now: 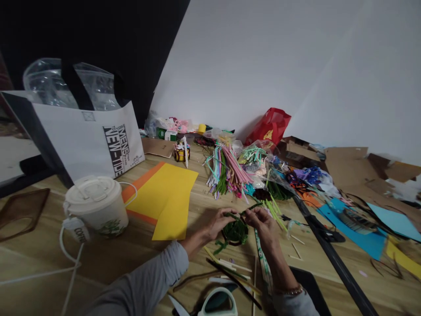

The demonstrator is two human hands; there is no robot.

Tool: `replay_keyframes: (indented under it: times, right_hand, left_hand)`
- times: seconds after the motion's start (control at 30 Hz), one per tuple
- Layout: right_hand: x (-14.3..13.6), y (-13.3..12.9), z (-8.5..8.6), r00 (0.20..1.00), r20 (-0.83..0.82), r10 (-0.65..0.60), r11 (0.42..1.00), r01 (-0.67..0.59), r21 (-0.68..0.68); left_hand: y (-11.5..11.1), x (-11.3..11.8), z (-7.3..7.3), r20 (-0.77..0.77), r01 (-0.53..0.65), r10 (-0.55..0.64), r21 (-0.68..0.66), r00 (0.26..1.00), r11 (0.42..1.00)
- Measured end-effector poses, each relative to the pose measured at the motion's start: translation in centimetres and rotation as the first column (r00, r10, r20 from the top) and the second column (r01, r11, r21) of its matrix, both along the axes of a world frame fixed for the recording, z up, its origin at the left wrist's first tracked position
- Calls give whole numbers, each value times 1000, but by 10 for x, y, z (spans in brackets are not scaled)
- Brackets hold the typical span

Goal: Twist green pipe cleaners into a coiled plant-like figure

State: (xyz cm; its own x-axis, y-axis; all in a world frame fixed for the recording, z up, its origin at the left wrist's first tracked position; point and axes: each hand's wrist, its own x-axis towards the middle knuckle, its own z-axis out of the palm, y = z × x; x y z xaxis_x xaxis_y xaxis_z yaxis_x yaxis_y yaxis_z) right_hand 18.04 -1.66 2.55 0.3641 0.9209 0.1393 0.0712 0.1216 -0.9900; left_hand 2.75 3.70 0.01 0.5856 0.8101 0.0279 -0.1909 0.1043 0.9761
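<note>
A round green coil of pipe cleaner [237, 233] hangs between my hands, just above the wooden table. My left hand [219, 224] is closed, thumb and fingers pinching green pipe cleaner at the coil's upper left. On the other side, my right hand [264, 224] pinches a dark green pipe cleaner end that sticks out over the coil's top right. A loose green strand [219, 248] droops below the left. Under the hands lie several thin sticks and strips [235, 265] and a pair of scissors [217, 302] with pale handles.
Bundles of coloured pipe cleaners [226, 171] lie beyond my hands. Yellow card sheets [171, 193], a white lidded cup [97, 206] with a cable, and a shopping bag [82, 140] stand left. A black bar [329, 250], blue sheets [358, 228] and an opened cardboard box [351, 169] are right.
</note>
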Motion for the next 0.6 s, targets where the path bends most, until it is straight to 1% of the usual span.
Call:
replay_keyframes:
  times: [0.2, 0.33, 0.43, 0.5, 0.6]
  right_hand:
    - [0, -1, -1, 996, 89, 10, 1000, -9, -16]
    - [0, -4, 4, 966, 252, 56, 998, -63, 19]
    - [-2, -5, 5, 931, 345, 117, 990, -137, 36]
    - [-4, -5, 4, 916, 369, 160, 982, -187, 38]
    - [-6, -5, 3, 904, 384, 191, 972, -228, 54]
  left_hand:
    - [-2, -1, 5, -16, -1, 1, -10, 1000, 1000]
    - [-1, -4, 5, -75, -11, 11, 4, 997, 1000]
    - [2, -5, 3, -115, -48, 43, -46, 992, 998]
    - [5, -4, 2, -83, -1, -10, -132, 996, 991]
    - [10, -1, 0, 28, 139, -136, -228, 990, 964]
